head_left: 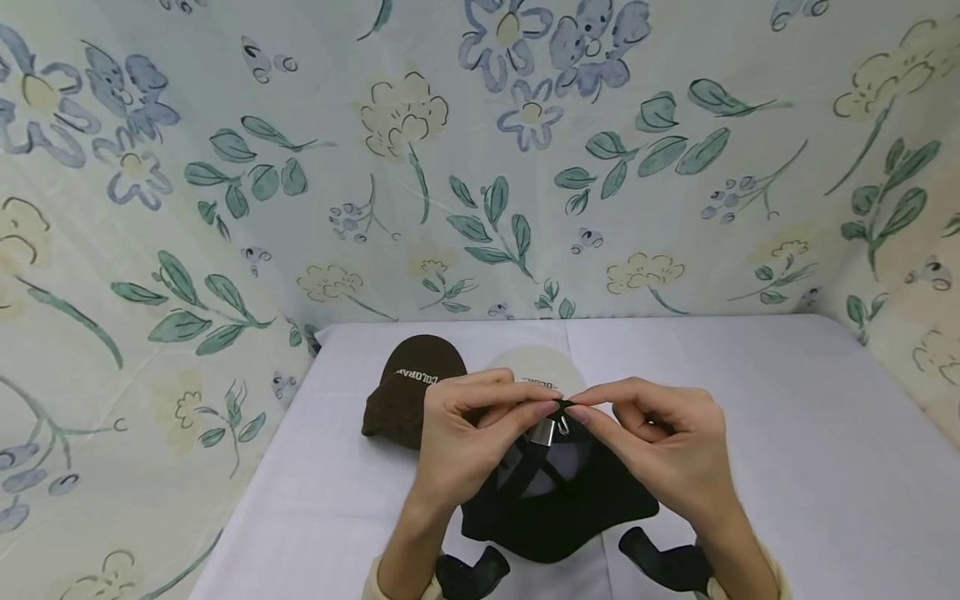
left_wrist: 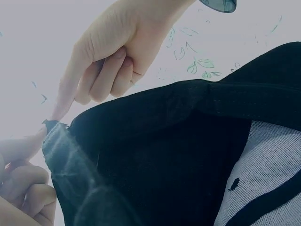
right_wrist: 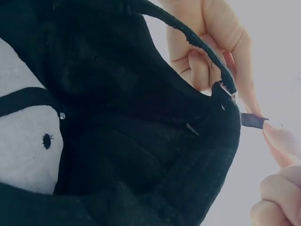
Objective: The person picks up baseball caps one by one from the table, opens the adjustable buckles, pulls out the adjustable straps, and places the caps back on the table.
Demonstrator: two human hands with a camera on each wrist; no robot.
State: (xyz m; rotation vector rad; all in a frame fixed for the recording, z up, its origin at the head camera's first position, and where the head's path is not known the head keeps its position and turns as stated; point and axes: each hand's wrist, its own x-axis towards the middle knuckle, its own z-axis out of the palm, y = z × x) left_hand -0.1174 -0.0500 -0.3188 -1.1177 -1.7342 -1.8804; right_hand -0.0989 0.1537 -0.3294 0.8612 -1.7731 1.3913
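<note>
A black baseball cap (head_left: 555, 525) is held up over the table, its inside lining and dark seam tapes facing me. At its back opening hangs a silver buckle (head_left: 543, 432) on the adjustment strap. Thumb and forefinger of my left hand (head_left: 467, 437) pinch the black strap (head_left: 563, 405) from one side. From the other side my right hand (head_left: 671, 442) pinches it the same way, the fingertips of both nearly meeting. The loose strap end (right_wrist: 253, 120) sticks out past the cap's edge in the right wrist view. What lies between the fingertips is mostly hidden.
Left of the hands, a brown cap (head_left: 420, 367) with white lettering sits on the white-covered table (head_left: 787, 400). Behind the hands is a pale cap (head_left: 543, 362), partly covered. A flower-patterned cloth (head_left: 480, 167) hangs behind the table.
</note>
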